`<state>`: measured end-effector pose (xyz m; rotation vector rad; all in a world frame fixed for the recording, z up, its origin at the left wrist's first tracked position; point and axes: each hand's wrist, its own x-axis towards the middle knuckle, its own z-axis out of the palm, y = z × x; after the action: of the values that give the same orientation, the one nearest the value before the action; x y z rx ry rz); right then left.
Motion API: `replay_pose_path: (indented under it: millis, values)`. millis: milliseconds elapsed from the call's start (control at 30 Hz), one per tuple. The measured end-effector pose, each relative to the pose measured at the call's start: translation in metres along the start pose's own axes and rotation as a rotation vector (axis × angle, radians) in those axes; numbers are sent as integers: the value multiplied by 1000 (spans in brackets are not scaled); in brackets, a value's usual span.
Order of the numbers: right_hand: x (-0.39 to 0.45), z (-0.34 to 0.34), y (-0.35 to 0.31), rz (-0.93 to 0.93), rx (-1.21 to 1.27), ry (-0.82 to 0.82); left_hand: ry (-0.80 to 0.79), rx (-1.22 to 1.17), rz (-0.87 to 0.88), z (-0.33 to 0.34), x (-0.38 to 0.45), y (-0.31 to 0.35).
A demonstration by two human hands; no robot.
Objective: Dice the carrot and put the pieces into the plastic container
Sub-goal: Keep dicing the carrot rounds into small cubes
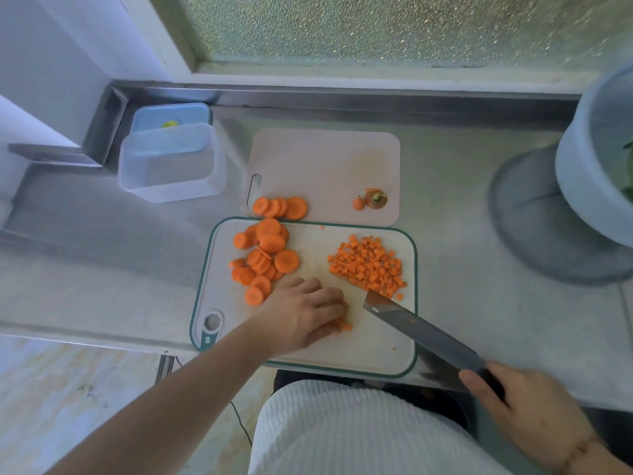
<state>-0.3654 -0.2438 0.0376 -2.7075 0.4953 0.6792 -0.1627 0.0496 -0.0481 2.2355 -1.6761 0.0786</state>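
Observation:
A green-rimmed cutting board point(376, 354) lies in front of me. Several round carrot slices point(263, 262) are piled on its left half, and a heap of diced carrot point(368, 265) sits on its right half. My left hand point(305, 317) rests on the board's middle with curled fingers over a few carrot pieces point(344, 325). My right hand point(534, 413) grips the handle of a broad knife point(424, 332), whose blade tip reaches the near edge of the diced heap. The clear plastic container point(171, 162) stands empty at the back left.
A second pale board point(322, 159) behind the first carries a few slices point(281, 207) and the carrot's cut ends point(371, 200). A blue lid point(171, 116) lies behind the container. A large pale bowl point(596, 159) stands at the right on a round stand. The steel counter edge runs along the front.

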Motion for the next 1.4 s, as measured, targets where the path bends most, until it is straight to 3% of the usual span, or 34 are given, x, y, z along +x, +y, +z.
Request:
replay_pose_path:
  millis: [267, 367, 500, 733, 1133, 1267, 1400]
  values:
    - [10, 5, -25, -54, 116, -78, 254, 33, -323, 8, -21, 29]
    - [17, 14, -44, -67, 255, -122, 271, 7, -541, 11, -23, 47]
    - [23, 14, -71, -84, 387, -156, 265, -78, -651, 5, -26, 67]
    - [24, 14, -96, -85, 448, -167, 278, -143, -567, 2, -63, 47]
    - [24, 15, -115, -80, 557, -179, 369, -279, -540, -2, -45, 45]
    - [24, 22, -97, -55, 531, -128, 309, -185, -413, 1, -38, 43]
    - [24, 21, -93, -36, 544, -125, 344, -108, -451, 12, -32, 44]
